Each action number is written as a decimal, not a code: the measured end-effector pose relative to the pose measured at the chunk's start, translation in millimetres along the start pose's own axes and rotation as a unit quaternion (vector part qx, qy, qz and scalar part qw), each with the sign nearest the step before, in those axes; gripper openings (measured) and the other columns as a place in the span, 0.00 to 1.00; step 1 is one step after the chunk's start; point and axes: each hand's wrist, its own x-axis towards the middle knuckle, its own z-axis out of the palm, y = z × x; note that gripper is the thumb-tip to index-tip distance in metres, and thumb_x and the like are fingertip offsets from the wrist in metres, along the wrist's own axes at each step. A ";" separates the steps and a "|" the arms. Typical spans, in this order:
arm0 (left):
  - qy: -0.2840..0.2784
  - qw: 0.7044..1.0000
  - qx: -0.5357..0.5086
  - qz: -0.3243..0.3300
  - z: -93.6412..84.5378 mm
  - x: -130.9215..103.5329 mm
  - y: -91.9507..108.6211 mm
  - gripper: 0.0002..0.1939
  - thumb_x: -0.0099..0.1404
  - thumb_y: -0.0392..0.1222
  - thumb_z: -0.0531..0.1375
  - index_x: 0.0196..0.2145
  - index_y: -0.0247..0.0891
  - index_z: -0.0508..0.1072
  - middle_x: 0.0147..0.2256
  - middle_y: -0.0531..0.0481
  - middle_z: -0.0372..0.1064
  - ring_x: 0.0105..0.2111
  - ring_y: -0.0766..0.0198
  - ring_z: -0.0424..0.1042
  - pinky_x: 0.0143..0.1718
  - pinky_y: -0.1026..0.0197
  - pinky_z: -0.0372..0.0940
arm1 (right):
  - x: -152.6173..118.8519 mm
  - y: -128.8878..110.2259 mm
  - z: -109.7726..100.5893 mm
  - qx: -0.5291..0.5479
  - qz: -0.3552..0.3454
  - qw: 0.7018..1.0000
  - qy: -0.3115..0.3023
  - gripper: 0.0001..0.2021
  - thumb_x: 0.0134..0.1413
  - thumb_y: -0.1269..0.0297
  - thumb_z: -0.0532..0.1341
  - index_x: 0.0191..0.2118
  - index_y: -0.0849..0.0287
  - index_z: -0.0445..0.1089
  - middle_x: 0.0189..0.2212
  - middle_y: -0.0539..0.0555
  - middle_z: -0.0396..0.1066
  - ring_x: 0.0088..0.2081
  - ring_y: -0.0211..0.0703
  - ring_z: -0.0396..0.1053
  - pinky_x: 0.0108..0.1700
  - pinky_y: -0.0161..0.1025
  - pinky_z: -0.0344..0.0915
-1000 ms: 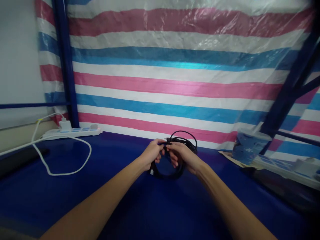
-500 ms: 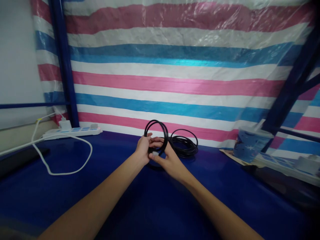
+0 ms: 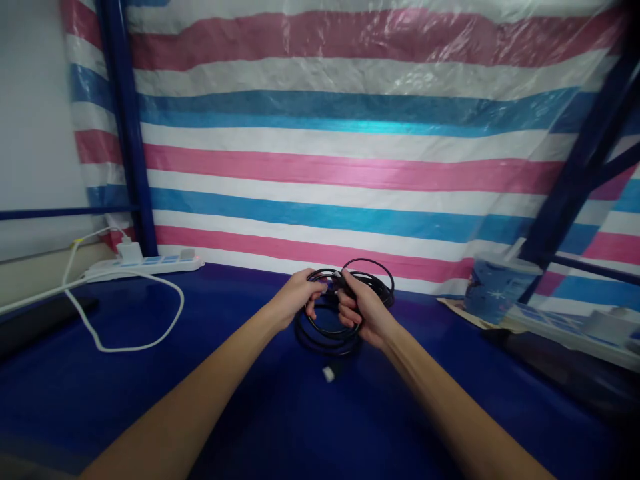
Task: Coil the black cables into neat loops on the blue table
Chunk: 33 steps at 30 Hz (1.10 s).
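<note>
A looped black cable hangs or rests low over the blue tabletop, between my two hands. My left hand is closed on the left side of its loops. With thumb and fingers bent, my right hand grips the cable's right side and a dark end piece with a light tip at the top. Below the loops lies a cable connector with a pale tip, slightly blurred. Behind my right hand sits a second black cable coil, partly covered by the hand.
On the left are a white power strip with a plug, a white cord and a black flat object. To the right stand a blue patterned cup and another power strip. A striped plastic sheet hangs behind.
The cable loops, held upright before, have come down low and flatter. My right hand has moved right and up, and the pale-tipped connector now shows below the loops.
</note>
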 end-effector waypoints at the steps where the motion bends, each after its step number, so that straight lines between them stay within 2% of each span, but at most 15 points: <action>1: 0.015 0.997 0.075 0.012 1.0 -0.1 -2.4 0.06 0.59 0.38 0.56 0.36 0.38 0.65 0.18 0.59 0.57 0.11 0.72 0.55 0.16 0.65 0.57 | -0.8 -0.1 0.3 -0.012 -0.003 1.000 0.003 0.18 0.52 0.48 0.59 0.29 0.57 0.56 0.12 0.38 0.47 0.10 0.25 0.40 0.12 0.27 0.46; 2: 0.043 0.986 0.160 0.034 1.4 -0.2 -4.6 0.08 0.60 0.39 0.55 0.38 0.39 0.65 0.20 0.57 0.60 0.12 0.70 0.59 0.19 0.64 0.59 | -2.0 -0.3 0.9 -0.028 -0.006 1.000 0.002 0.18 0.50 0.48 0.61 0.31 0.56 0.57 0.13 0.38 0.48 0.10 0.25 0.40 0.11 0.26 0.44; 4: 0.098 0.936 0.323 0.097 0.9 -0.7 -7.7 0.10 0.60 0.37 0.53 0.41 0.40 0.67 0.26 0.51 0.68 0.21 0.63 0.68 0.26 0.61 0.61 | -4.7 -0.4 2.3 -0.078 0.003 0.997 -0.013 0.17 0.47 0.53 0.64 0.38 0.54 0.59 0.14 0.37 0.49 0.11 0.25 0.40 0.12 0.25 0.42; 6: 0.105 0.886 0.428 0.144 -0.3 -1.3 -9.1 0.12 0.60 0.35 0.53 0.41 0.41 0.69 0.31 0.47 0.71 0.32 0.58 0.71 0.33 0.60 0.61 | -6.3 0.4 2.9 -0.128 0.025 0.991 -0.022 0.21 0.44 0.61 0.66 0.43 0.54 0.59 0.13 0.37 0.50 0.11 0.25 0.42 0.12 0.26 0.43; 7: 0.092 0.880 0.441 0.150 -0.7 -1.3 -9.4 0.12 0.60 0.35 0.53 0.40 0.41 0.71 0.32 0.46 0.72 0.34 0.57 0.71 0.35 0.60 0.61 | -6.2 1.1 2.6 -0.144 0.032 0.989 -0.016 0.21 0.43 0.65 0.66 0.44 0.55 0.59 0.13 0.37 0.51 0.11 0.26 0.43 0.12 0.26 0.45; 9: 0.063 0.910 0.391 0.123 -0.6 -0.5 -10.0 0.10 0.60 0.35 0.53 0.38 0.41 0.72 0.29 0.47 0.71 0.29 0.60 0.71 0.32 0.61 0.61 | -3.9 3.1 0.5 -0.158 0.022 0.987 0.015 0.20 0.41 0.69 0.65 0.43 0.58 0.61 0.12 0.38 0.53 0.11 0.28 0.48 0.13 0.28 0.49; 11: 0.065 0.961 0.261 0.069 0.5 1.3 -10.7 0.09 0.60 0.36 0.53 0.36 0.39 0.72 0.22 0.51 0.67 0.19 0.64 0.66 0.24 0.63 0.59 | 0.5 4.7 -2.9 -0.154 -0.003 0.987 0.052 0.17 0.41 0.69 0.64 0.41 0.60 0.62 0.13 0.40 0.57 0.12 0.30 0.52 0.14 0.30 0.53; 13: 0.090 0.988 0.121 0.016 1.8 3.4 -11.7 0.09 0.62 0.37 0.51 0.37 0.37 0.70 0.16 0.56 0.58 0.12 0.68 0.57 0.19 0.63 0.57 | 5.0 5.3 -6.7 -0.136 -0.022 0.987 0.081 0.15 0.40 0.69 0.64 0.38 0.62 0.64 0.15 0.43 0.61 0.13 0.30 0.56 0.16 0.31 0.56; 15: 0.114 0.993 0.027 -0.015 2.4 4.8 -12.6 0.11 0.64 0.38 0.48 0.41 0.35 0.67 0.14 0.60 0.50 0.10 0.70 0.52 0.18 0.63 0.59 | 8.1 4.8 -9.3 -0.109 -0.039 0.988 0.106 0.13 0.41 0.68 0.64 0.35 0.63 0.64 0.16 0.44 0.62 0.15 0.30 0.59 0.19 0.30 0.57; 18: 0.122 0.992 -0.022 -0.036 2.8 4.9 -13.8 0.13 0.66 0.37 0.44 0.45 0.32 0.62 0.15 0.62 0.47 0.12 0.72 0.52 0.23 0.63 0.63 | 8.8 3.4 -10.0 -0.076 -0.055 0.988 0.120 0.12 0.43 0.64 0.64 0.33 0.62 0.64 0.18 0.45 0.62 0.18 0.30 0.61 0.22 0.30 0.59; 21: 0.111 0.992 -0.036 -0.054 3.1 3.8 -14.6 0.13 0.66 0.38 0.45 0.44 0.31 0.63 0.16 0.60 0.52 0.14 0.71 0.56 0.25 0.62 0.65 | 6.3 2.5 -8.4 -0.076 -0.054 0.989 0.112 0.12 0.44 0.60 0.64 0.29 0.61 0.63 0.17 0.45 0.61 0.17 0.30 0.61 0.23 0.31 0.61; 23: 0.094 0.993 -0.021 -0.062 2.7 3.4 -14.6 0.12 0.64 0.39 0.49 0.40 0.31 0.67 0.17 0.57 0.56 0.16 0.69 0.59 0.24 0.61 0.64 | 4.5 1.9 -7.7 -0.089 -0.049 0.989 0.110 0.12 0.46 0.58 0.63 0.29 0.60 0.62 0.14 0.42 0.57 0.13 0.29 0.55 0.20 0.32 0.59; 26: 0.077 0.995 0.022 -0.056 0.7 4.1 -13.5 0.10 0.59 0.41 0.57 0.32 0.30 0.72 0.20 0.50 0.63 0.21 0.67 0.63 0.22 0.64 0.60 | 3.2 0.3 -8.6 -0.119 -0.046 0.984 0.120 0.12 0.48 0.58 0.62 0.27 0.59 0.60 0.10 0.38 0.49 0.09 0.27 0.44 0.13 0.31 0.51; 28: 0.071 0.996 0.043 -0.041 -1.2 5.4 -13.2 0.13 0.58 0.46 0.59 0.31 0.31 0.74 0.25 0.47 0.67 0.26 0.66 0.66 0.24 0.65 0.58 | 3.0 -1.9 -10.0 -0.133 -0.052 0.981 0.134 0.13 0.47 0.59 0.64 0.26 0.58 0.60 0.10 0.38 0.47 0.09 0.27 0.42 0.12 0.30 0.46; 33: 0.100 0.994 -0.017 -0.029 -5.8 9.5 -21.0 0.24 0.63 0.58 0.51 0.37 0.33 0.73 0.38 0.44 0.71 0.34 0.63 0.68 0.33 0.63 0.61 | -0.7 -14.5 -10.9 -0.125 -0.100 0.977 0.143 0.17 0.45 0.56 0.65 0.26 0.57 0.56 0.11 0.38 0.45 0.11 0.25 0.40 0.13 0.29 0.39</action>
